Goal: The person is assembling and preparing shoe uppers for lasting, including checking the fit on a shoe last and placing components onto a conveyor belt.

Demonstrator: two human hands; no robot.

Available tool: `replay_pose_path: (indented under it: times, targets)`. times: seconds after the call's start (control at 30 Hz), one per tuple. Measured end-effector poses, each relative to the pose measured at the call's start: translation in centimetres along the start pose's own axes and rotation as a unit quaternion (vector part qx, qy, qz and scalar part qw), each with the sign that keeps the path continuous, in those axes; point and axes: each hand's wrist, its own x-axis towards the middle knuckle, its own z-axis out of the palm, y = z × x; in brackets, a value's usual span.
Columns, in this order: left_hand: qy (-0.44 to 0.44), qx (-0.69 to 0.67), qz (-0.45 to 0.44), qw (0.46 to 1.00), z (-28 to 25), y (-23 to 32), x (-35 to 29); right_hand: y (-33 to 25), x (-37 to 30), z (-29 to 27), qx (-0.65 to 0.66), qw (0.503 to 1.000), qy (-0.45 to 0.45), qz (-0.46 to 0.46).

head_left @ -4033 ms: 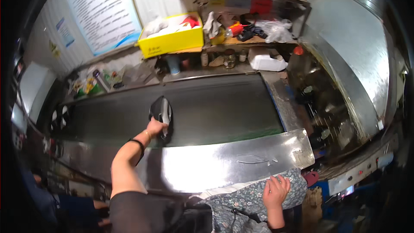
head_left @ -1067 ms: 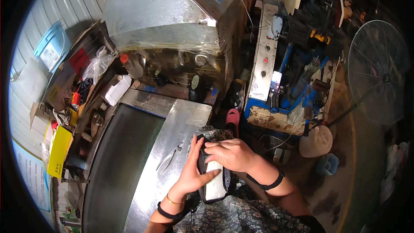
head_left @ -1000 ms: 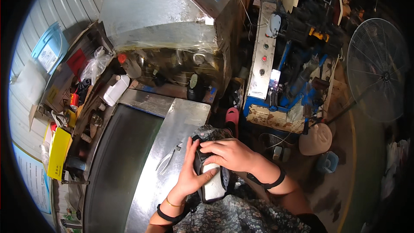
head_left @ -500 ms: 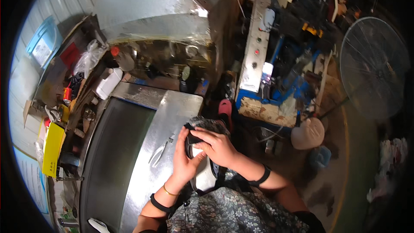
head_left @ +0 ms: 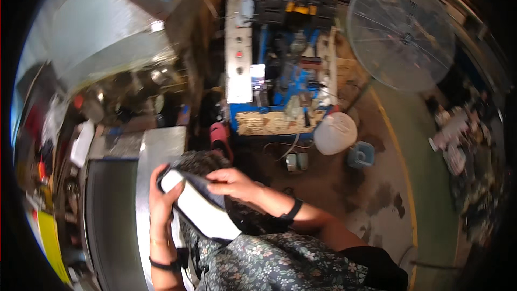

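Note:
A shoe (head_left: 204, 210) with a white sole and a dark grey upper lies slantwise over my lap, sole side up. My left hand (head_left: 163, 197) is closed around its far left end, the thumb pressed on the white sole. At the dark upper's right edge, my right hand (head_left: 234, 184) is closed with the thumb and fingers pinching the material. The underside of the shoe is hidden against the dark floral apron (head_left: 269, 261).
To my left runs a dark conveyor belt (head_left: 110, 210) beside a bare metal ledge (head_left: 161, 148). Ahead stands a blue machine with a white button panel (head_left: 238, 48). A white bucket (head_left: 335, 134), a light blue basin (head_left: 361, 155) and a large fan (head_left: 401, 35) are to the right.
The view has swung to the right. The shoe has tilted so more of its white sole shows, and my right hand has moved apart from the left, to the shoe's right edge.

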Motion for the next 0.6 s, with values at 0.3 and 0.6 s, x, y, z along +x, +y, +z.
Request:
replay_pose_path:
  times: [0.3, 0.6]
  targets:
    - [0.040, 0.037, 0.010, 0.998, 0.5, -1.1, -2.0, 0.8, -3.3, 4.3, -0.283, 0.958, 0.041, -0.001]
    - [0.007, 0.014, 0.014, 1.000, -0.6, -1.8, -2.5, 0.3, -3.2, 0.0, -0.200, 0.972, -0.122, 0.028]
